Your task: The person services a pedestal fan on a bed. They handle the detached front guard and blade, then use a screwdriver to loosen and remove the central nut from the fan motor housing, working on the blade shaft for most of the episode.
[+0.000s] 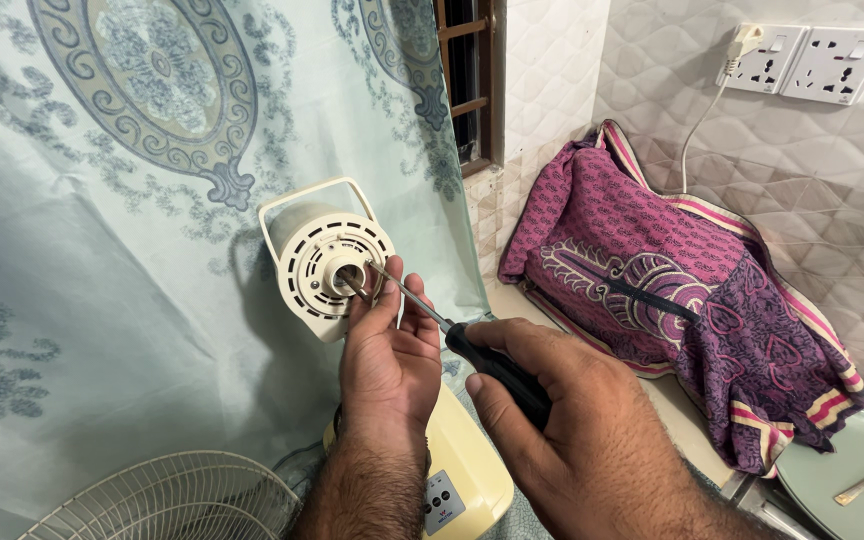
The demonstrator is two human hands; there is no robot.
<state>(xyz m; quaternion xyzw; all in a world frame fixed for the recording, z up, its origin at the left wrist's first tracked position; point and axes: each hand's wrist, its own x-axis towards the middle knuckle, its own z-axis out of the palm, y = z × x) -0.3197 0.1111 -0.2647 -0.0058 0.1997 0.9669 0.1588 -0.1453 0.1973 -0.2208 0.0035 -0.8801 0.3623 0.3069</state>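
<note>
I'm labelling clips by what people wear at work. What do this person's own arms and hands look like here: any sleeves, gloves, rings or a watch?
Both arms are bare as far as the frame shows: no sleeves in view. The left hand and right hand wear no gloves, and no rings show on the visible fingers. No watch or band appears on either wrist. The forearms are hairy, and the nails are short.
</note>
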